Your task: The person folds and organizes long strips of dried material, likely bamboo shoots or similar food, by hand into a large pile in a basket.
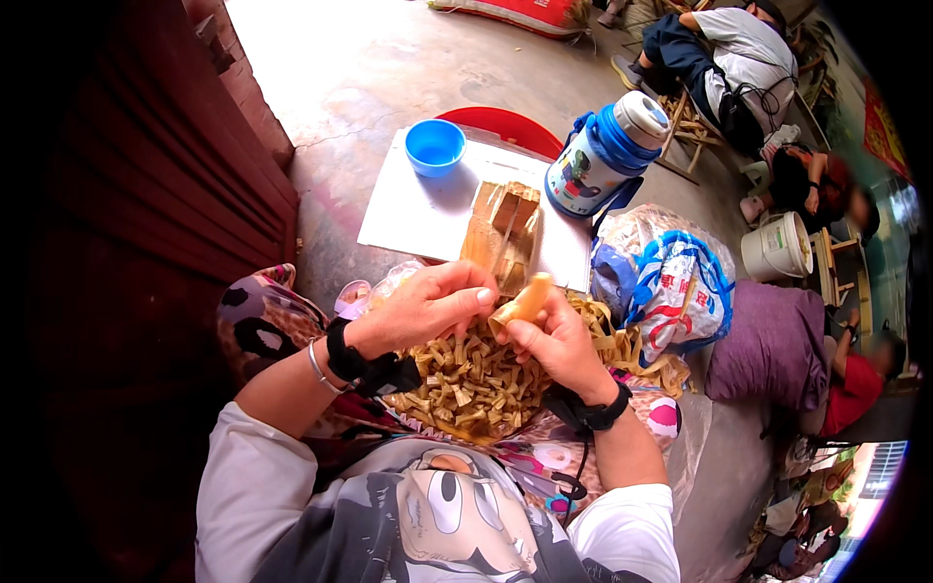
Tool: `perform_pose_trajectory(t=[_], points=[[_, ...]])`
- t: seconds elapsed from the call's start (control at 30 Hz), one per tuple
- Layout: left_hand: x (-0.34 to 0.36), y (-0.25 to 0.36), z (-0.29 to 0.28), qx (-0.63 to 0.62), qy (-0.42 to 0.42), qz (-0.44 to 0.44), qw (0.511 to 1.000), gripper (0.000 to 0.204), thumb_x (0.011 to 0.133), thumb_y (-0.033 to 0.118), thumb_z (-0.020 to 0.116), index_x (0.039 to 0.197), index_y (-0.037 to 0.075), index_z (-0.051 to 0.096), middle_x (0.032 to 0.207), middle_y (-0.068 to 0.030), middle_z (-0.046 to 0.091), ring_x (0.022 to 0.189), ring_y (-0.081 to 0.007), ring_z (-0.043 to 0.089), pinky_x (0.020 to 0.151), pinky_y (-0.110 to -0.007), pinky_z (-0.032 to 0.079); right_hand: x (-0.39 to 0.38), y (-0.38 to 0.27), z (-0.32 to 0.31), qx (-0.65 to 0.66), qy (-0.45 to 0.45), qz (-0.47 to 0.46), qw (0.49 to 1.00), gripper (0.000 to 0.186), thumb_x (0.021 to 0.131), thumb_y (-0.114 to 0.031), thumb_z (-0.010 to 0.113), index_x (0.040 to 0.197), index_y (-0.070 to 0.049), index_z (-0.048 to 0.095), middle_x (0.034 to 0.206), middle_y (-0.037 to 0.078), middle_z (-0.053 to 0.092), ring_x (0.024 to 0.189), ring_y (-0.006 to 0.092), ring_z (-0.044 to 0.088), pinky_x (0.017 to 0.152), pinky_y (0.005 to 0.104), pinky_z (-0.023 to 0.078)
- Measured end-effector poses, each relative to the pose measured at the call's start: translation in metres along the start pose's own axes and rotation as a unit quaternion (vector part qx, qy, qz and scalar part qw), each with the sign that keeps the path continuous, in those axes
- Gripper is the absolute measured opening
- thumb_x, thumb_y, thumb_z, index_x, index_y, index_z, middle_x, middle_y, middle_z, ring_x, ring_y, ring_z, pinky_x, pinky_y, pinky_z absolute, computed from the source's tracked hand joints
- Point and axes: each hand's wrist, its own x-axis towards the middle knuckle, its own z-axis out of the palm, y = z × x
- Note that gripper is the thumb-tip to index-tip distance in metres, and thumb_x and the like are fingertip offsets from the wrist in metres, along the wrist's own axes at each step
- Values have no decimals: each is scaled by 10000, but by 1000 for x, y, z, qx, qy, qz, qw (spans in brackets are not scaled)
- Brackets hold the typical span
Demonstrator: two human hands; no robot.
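The left hand (pixel 428 306) and the right hand (pixel 554 335) were close together over the lap. The right hand was wrapped around a small tan roll (pixel 520 303), with its end sticking up. The left hand's fingers (pixel 476 291) were pinched narrow, right at the roll's tip. Under both hands sat a pile of folded strips (pixel 471 384). A white board (pixel 418 209) lay on the floor ahead. On it stood 1 blue cup (pixel 434 146), 1 blue flask (pixel 603 155) and a stack of tan strips (pixel 501 233). A plastic bag (pixel 680 287) lay to the right.
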Motion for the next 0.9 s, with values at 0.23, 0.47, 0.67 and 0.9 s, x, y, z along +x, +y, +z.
perform_pose_trajectory(t=[0.23,0.47,0.67,0.9], points=[[3,-11,13,290,48,168,941,264,804,31,612,1059,10,549,1125,-115,562,885,-199,609,762,-296,498,1,0,2,201,22,34,979,259,933,-219,562,1114,-38,534,864,65,638,659,90,613,485,170,488],[0,12,16,407,-38,333,850,275,703,-23,626,954,29,529,1035,-139,564,875,-317,587,721,-366,497,5,-1,-12,284,-155,171,931,396,885,-195,631,1198,-24,458,885,81,631,561,111,623,427,168,484],[-3,-3,14,374,33,176,910,160,777,70,593,893,21,495,813,-166,550,766,-361,570,659,-410,467,6,-1,1,99,-51,63,992,358,874,-48,600,1212,-17,487,927,37,609,748,69,591,630,203,505],[-1,-5,6,420,113,247,866,185,736,24,639,874,40,517,808,-122,551,731,-323,582,610,-388,471,6,-3,1,74,-78,106,989,244,898,-62,558,1138,-31,585,752,-42,518,582,20,475,491,154,420]])
